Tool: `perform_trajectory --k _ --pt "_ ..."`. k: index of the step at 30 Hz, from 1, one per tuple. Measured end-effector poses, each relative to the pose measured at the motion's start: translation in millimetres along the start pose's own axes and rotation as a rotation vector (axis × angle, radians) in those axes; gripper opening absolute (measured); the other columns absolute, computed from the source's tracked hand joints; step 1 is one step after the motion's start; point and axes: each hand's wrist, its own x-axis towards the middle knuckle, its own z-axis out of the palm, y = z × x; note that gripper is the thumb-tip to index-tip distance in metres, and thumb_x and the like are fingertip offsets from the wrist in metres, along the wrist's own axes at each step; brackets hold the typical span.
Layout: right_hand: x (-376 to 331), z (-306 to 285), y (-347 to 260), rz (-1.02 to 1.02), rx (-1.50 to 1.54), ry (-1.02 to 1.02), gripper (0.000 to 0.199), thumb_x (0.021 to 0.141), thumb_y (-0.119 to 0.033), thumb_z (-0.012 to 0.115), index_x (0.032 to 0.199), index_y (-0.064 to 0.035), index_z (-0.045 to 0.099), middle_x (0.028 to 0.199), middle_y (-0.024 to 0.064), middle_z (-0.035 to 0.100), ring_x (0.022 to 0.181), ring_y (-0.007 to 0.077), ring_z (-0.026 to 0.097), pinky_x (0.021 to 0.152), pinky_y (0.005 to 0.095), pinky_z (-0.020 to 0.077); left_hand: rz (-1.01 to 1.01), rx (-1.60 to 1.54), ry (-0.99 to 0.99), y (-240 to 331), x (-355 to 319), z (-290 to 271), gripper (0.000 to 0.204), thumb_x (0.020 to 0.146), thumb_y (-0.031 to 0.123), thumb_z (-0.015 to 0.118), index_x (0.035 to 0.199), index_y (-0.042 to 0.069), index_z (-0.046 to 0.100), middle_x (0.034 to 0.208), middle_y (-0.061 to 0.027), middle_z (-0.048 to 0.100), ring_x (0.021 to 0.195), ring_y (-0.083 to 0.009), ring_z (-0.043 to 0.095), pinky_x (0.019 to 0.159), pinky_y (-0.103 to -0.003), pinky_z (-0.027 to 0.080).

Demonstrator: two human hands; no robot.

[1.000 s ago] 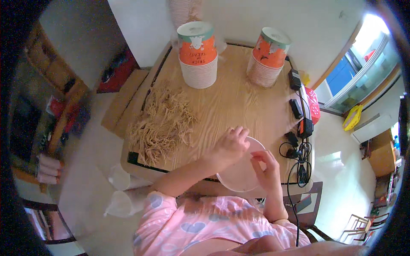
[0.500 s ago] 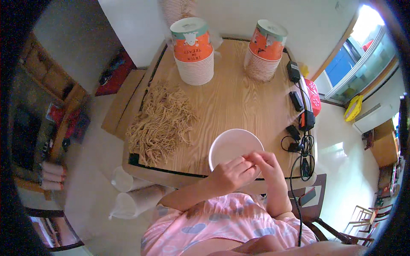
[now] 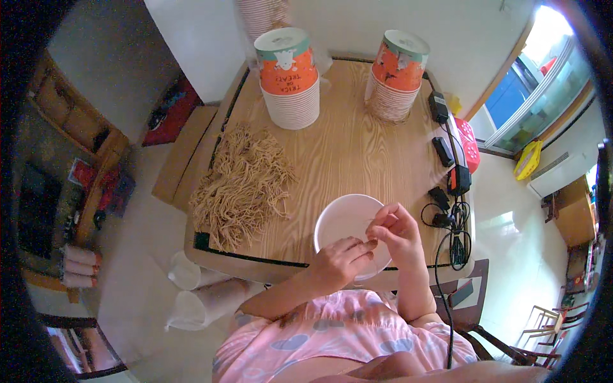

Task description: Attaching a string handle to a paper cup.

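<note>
The left hand (image 3: pixel 338 260) and right hand (image 3: pixel 399 235) have their fingers curled narrow, fingertips close together over the opening of a white cup (image 3: pixel 345 220); whether either pinches anything small, I cannot tell. The cup sits directly beneath them, at the near table edge. A tan twine heap (image 3: pixel 242 182) lies left of the hands, two upturned cup stacks (image 3: pixel 292 92) stand well beyond, and black cables (image 3: pixel 458 239) lie to their right.
</note>
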Motion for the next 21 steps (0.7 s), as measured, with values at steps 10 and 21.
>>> perform_trajectory --k 10,21 --pt "6 -6 -17 -0.129 0.477 0.164 0.016 0.092 -0.006 0.043 0.108 -0.0090 0.042 0.069 0.0065 0.051 0.062 0.0146 0.051 0.058 0.0279 0.0444 0.075 -0.109 -0.222 -4 -17 1 0.018 0.064 0.011 0.057 0.080 0.004 0.059 0.088 -0.0051 0.057 0.082 -0.0201 0.056 0.074 -0.031 0.048" --pt "4 -9 -28 -0.235 0.529 0.242 0.032 0.090 -0.006 0.046 0.121 -0.0085 0.038 0.066 0.0051 0.046 0.058 0.0113 0.042 0.050 0.0206 0.0344 0.056 -0.220 -0.673 -20 -11 -2 0.018 0.077 0.019 0.057 0.090 0.007 0.060 0.094 -0.0089 0.059 0.088 -0.0264 0.057 0.079 -0.035 0.047"
